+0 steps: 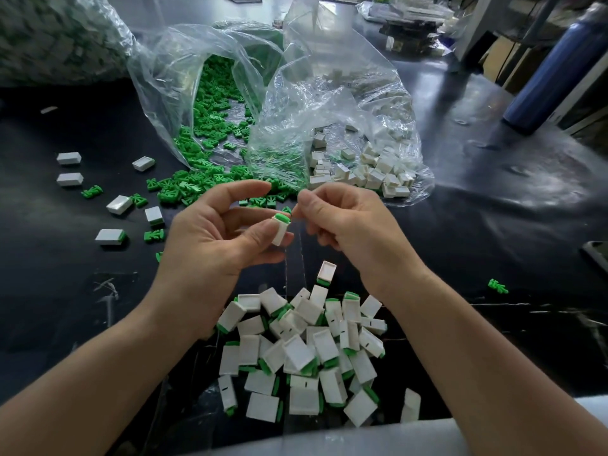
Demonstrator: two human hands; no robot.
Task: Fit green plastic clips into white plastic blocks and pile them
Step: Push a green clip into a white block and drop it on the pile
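- The left hand (210,238) pinches a small white rectangular plastic block (280,233) between thumb and fingertips, with its forefinger arched loosely above.
- A green plastic clip (282,218) sits in the block's upper end. Only its green cap shows, so it looks nearly or fully seated.
- The block's long axis stands close to upright and leans a little, with the clip end up and turned toward the right hand (339,225).
- The right hand has its fingers curled, thumb and forefinger tips just beside the clip. From here I cannot tell whether they pinch it, press it or merely sit alongside.
- The fitting looks about done to me, so the drop should come next. That falls to the left hand, which clearly carries the piece.
- The pile of finished white blocks with green ends (306,350) lies on the black table (460,241) below the hands, nearer the person and between the forearms. The block only has to go down and back.
- Farther out, loose green clips (184,189) spill from a clear plastic bag (210,93) ahead of the left hand.
- A second clear bag of empty white blocks (362,166) lies ahead of the right hand, so each hand is nearer one supply.
- A few stray finished pieces (112,236) lie off to the left, and a lone green clip (497,286) lies well apart to the right.
- A tall blue bottle (552,67) stands at the far right.
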